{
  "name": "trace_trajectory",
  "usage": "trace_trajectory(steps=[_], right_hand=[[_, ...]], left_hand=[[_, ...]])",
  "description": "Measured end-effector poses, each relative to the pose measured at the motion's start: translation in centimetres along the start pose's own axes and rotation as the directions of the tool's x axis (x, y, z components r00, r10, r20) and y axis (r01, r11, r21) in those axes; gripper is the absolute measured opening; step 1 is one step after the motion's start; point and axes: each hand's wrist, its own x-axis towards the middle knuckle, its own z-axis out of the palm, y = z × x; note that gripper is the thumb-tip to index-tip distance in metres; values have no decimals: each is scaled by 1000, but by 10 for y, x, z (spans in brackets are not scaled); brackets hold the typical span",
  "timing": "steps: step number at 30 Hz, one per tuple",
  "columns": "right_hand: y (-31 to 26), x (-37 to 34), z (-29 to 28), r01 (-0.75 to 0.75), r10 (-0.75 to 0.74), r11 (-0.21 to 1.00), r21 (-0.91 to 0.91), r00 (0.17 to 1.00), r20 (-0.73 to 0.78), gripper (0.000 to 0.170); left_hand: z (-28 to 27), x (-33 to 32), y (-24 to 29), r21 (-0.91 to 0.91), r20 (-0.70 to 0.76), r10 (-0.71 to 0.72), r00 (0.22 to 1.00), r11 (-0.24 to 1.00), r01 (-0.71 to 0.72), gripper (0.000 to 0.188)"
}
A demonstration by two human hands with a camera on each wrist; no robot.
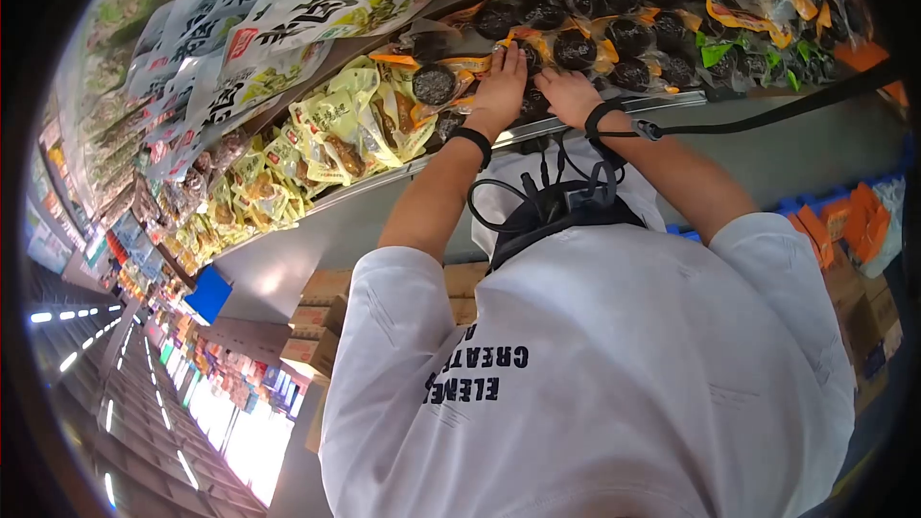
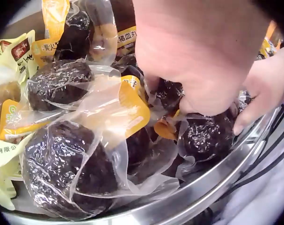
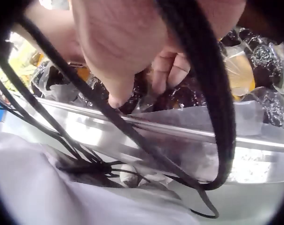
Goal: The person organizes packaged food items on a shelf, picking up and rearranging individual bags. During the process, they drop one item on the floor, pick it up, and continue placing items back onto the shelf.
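Note:
Dark, glossy pig-blood balls in clear vacuum packs [image 1: 576, 48] lie crowded on the shelf, with orange labels. My left hand [image 1: 503, 86] reaches down among them; in the left wrist view, its fingers and thumb lie on either side of a packed ball [image 2: 169, 93], with fingertips partly hidden. Close to its right, my right hand [image 1: 570, 98] holds another packed ball near the shelf's front edge. The right wrist view shows that thumb and fingers [image 3: 166, 72] around dark plastic-wrapped food [image 3: 144, 91]. A larger packed ball [image 2: 67, 164] sits left of my left hand.
A metal rail [image 1: 566, 123] runs along the shelf front. Yellow-green food pouches [image 1: 336, 129] lie to the left, and white printed bags [image 1: 307, 19] stand behind them. Black cables [image 3: 118, 117] hang by my right wrist. Cardboard boxes [image 1: 312, 341] are stacked below the shelf.

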Motion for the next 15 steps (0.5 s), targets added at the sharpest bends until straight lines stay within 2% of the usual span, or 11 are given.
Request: trace_trajectory(steps=[3, 6, 7, 10, 11, 12, 14, 15], right_hand=[[-1, -3, 2, -1, 3, 999, 44, 998, -56, 50], [-7, 2, 12, -46, 45, 999, -18, 997, -56, 50], [-9, 4, 12, -48, 47, 998, -35, 998, -29, 49], [-18, 5, 19, -92, 87, 988, -124, 995, -47, 47], [-23, 3, 19, -116, 113, 988, -98, 993, -31, 47], [-24, 4, 16, -141, 139, 987, -80, 990, -28, 47], [-26, 6, 8, -150, 152, 984, -95, 988, 14, 51], [-28, 7, 2, -178, 180, 983, -51, 983, 25, 52]], left_hand=[[-8, 9, -14, -73, -131, 74, 989, 994, -84, 46], [-17, 15, -19, -71, -88, 119, 989, 990, -125, 41], [-12, 15, -23, -79, -149, 143, 979, 985, -156, 42], [-8, 16, -24, -121, -195, 119, 974, 982, -144, 45], [-13, 16, -25, -192, -108, 87, 990, 976, -107, 49], [-16, 6, -24, -184, -119, 78, 990, 978, -99, 49], [-26, -8, -30, -336, -231, 73, 970, 930, -150, 48], [-30, -19, -38, -332, -326, 87, 941, 922, -200, 44]])
